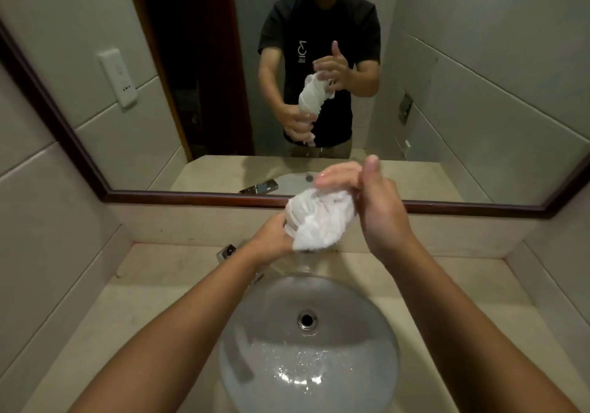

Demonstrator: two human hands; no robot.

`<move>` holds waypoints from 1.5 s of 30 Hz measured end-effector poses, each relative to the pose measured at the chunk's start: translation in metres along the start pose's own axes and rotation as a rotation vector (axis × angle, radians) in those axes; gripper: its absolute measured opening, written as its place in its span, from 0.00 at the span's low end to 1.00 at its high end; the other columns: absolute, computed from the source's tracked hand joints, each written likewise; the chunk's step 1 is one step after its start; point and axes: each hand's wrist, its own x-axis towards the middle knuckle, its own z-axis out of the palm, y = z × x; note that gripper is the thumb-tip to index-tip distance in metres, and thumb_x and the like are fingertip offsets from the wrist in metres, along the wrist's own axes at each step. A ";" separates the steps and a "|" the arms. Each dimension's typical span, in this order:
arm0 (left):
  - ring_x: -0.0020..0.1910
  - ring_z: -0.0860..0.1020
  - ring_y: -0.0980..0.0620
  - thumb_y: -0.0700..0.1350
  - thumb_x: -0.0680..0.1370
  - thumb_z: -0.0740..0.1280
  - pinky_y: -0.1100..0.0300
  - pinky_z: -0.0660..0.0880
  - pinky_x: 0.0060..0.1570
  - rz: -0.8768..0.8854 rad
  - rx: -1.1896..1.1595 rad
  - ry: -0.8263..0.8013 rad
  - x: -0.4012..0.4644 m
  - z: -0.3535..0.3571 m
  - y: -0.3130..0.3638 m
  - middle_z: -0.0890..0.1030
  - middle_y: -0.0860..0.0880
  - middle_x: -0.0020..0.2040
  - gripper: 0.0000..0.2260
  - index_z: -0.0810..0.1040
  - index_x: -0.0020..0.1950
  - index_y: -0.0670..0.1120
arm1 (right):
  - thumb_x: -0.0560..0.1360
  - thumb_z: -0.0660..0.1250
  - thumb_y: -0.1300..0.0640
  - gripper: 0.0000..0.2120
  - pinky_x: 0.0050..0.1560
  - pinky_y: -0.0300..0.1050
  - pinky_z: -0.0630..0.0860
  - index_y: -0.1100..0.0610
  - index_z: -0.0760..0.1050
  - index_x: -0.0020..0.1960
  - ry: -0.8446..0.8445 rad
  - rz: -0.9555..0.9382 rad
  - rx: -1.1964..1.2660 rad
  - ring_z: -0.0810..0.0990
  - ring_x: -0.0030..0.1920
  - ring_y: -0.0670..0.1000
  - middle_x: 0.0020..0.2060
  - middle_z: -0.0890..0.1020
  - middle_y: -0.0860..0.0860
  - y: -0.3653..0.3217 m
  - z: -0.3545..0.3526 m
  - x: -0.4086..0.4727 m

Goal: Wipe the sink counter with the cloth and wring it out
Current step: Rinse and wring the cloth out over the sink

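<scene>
You are wringing: your left hand (271, 240) grips the twisted cloth's (319, 221) lower end over the sink (367, 317), right hand (360, 195) flat-fingered against its top, which next wants a firmer counter-twist.

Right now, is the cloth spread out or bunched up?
Bunched up. The white cloth is twisted into a wad over the sink, its lower end gripped in the left hand; the right hand presses its top with straight fingers.
</scene>
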 end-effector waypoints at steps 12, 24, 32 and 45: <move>0.55 0.76 0.37 0.43 0.65 0.76 0.48 0.73 0.46 0.885 1.373 0.455 -0.014 -0.002 -0.012 0.79 0.44 0.51 0.25 0.75 0.61 0.53 | 0.72 0.71 0.49 0.30 0.67 0.68 0.69 0.61 0.70 0.69 0.200 1.017 1.180 0.75 0.64 0.69 0.65 0.75 0.67 0.076 -0.002 -0.103; 0.39 0.76 0.46 0.46 0.62 0.78 0.58 0.70 0.29 0.724 1.407 0.199 -0.045 0.032 -0.004 0.78 0.47 0.44 0.32 0.70 0.63 0.54 | 0.62 0.75 0.62 0.25 0.55 0.69 0.77 0.64 0.75 0.58 0.742 0.673 1.003 0.81 0.54 0.67 0.57 0.79 0.69 0.071 0.008 -0.088; 0.42 0.80 0.47 0.55 0.65 0.72 0.56 0.76 0.41 0.530 1.233 0.171 -0.051 0.035 0.010 0.82 0.51 0.47 0.36 0.62 0.71 0.58 | 0.75 0.63 0.69 0.19 0.52 0.60 0.79 0.48 0.82 0.56 0.580 0.483 0.725 0.83 0.47 0.59 0.46 0.83 0.60 0.065 -0.007 -0.071; 0.39 0.77 0.52 0.42 0.65 0.75 0.71 0.70 0.35 0.146 0.734 0.066 -0.053 0.040 0.024 0.79 0.56 0.38 0.14 0.75 0.45 0.54 | 0.60 0.66 0.66 0.05 0.35 0.47 0.74 0.67 0.73 0.35 0.359 0.160 0.244 0.76 0.35 0.57 0.34 0.76 0.70 0.028 -0.004 -0.032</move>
